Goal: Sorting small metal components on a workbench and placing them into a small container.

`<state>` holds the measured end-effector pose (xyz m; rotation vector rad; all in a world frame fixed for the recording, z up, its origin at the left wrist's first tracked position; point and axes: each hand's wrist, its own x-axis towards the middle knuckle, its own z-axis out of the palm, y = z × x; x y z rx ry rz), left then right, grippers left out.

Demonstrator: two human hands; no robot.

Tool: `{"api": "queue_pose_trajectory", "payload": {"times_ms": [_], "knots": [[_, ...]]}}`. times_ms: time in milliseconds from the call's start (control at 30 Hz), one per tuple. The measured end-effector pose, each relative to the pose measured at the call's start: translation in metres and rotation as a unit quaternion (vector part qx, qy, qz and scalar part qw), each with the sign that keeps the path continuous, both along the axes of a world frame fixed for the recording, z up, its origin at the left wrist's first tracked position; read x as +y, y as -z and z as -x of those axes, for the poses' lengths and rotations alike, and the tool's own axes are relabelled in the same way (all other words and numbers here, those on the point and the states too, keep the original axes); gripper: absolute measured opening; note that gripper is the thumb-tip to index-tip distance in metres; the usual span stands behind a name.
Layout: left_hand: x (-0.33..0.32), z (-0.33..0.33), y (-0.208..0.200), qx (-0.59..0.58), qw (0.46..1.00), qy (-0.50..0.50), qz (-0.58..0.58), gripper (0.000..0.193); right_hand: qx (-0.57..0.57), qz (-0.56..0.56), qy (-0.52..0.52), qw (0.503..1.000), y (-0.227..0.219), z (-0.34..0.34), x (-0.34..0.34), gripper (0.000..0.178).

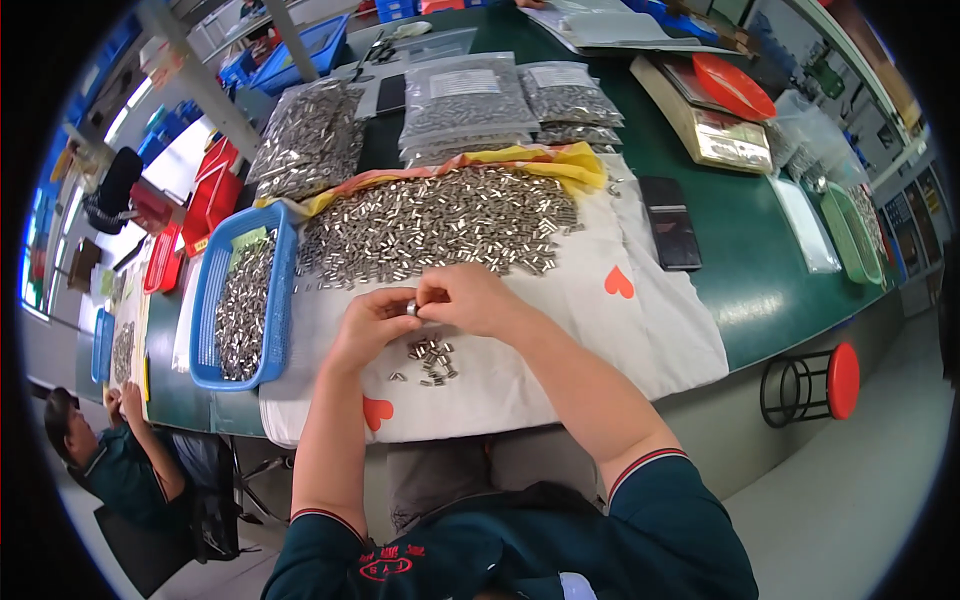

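My left hand (pixel 374 324) and my right hand (pixel 468 300) meet over a white cloth (pixel 510 370). Fingertips of both hands pinch a small shiny metal sleeve (pixel 412 308). Just below them lies a small group of loose metal sleeves (pixel 432 360). Beyond my hands spreads a large heap of the same short metal sleeves (pixel 440 220), backed by a rolled yellow and pink cloth edge (pixel 580 168). To the left stands a blue plastic basket (pixel 283 335), with many more sleeves (pixel 243 310) inside it.
Clear bags of metal parts (pixel 465 100) stand behind the heap, with another bulging bag (pixel 310 135) to their left. A dark phone-like object (pixel 672 222) lies right of the cloth. Further right are a scale (pixel 730 140), a red tray (pixel 733 86) and a red stool (pixel 843 381). A co-worker (pixel 130 470) sits at left.
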<state>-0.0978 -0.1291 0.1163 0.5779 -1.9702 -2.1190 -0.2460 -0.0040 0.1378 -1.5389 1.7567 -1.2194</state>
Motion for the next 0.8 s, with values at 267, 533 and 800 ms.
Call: {"api": "queue_pose_trajectory", "payload": {"times_ms": [267,533,800], "knots": [[0.014,-0.009,-0.014,-0.068,0.995,0.048,0.052,0.032,0.008,-0.05,0.197,0.979,0.002,0.031,0.006,0.015],[0.013,-0.011,-0.01,-0.04,0.991,0.088,0.09,0.033,0.297,0.006,0.17,0.94,0.023,0.015,-0.005,0.007],[0.013,-0.013,-0.004,-0.034,0.992,0.107,0.054,0.034,0.29,-0.047,0.166,0.941,0.024,0.01,-0.008,0.006]]}}
